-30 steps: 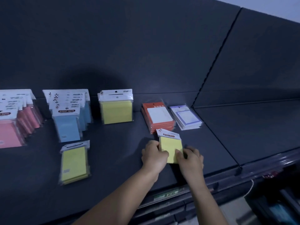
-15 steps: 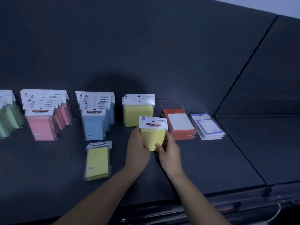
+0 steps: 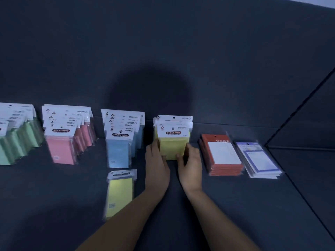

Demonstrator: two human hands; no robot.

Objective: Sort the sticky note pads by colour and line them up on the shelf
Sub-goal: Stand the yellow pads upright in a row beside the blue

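Item: yellow sticky note pad (image 3: 173, 148), packaged, white header card printed "STICKY NOTE" on a red-and-black band; smaller print below unreadable. Location: upright at the front of the yellow row (image 3: 173, 120) on the dark shelf (image 3: 235, 205), touching the pad behind it. Held at its two lower side edges: left hand (image 3: 156, 166) on the left edge, right hand (image 3: 190, 166) on the right, both closed narrowly on the pad. Handling, as judged: light, a stiff paper block in slick film likely to slide; best gripped by the side edges, not the thin header. Adjacent stock: blue row (image 3: 120, 142), header "STICKY NOTE"; pink row (image 3: 63, 140), same wording; green row (image 3: 16, 142), header cut off. Loose yellow pad (image 3: 120, 193) lying flat near the front, unsorted. Right: red-backed stack (image 3: 223, 154) with unreadable characters; blue-bordered stack (image 3: 259, 160), print illegible.
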